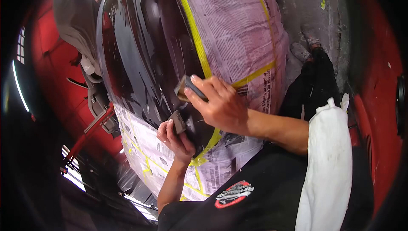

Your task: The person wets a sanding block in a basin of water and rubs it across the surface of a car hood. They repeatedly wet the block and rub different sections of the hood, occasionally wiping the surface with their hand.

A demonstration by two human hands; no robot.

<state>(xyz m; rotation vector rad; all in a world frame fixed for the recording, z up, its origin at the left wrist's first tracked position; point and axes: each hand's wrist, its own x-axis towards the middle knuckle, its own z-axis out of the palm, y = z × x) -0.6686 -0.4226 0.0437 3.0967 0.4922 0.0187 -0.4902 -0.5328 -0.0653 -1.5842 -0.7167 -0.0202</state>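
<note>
A dark, shiny car panel with wet-looking streaks lies in front of me. My right hand is closed around a dark grey block with a brownish face, held close over the panel near its taped edge. Lower down, my left hand pinches a small grey-brown sanding pad at the panel's near end. Yellow masking tape runs along the panel's border, and newspaper sheets cover the bodywork beside it.
More newspaper covers the near left side. A red car body stands at the right, beside the concrete floor. A red stand and a grey covered shape are on the left. A white sleeve-like cloth covers my right upper arm.
</note>
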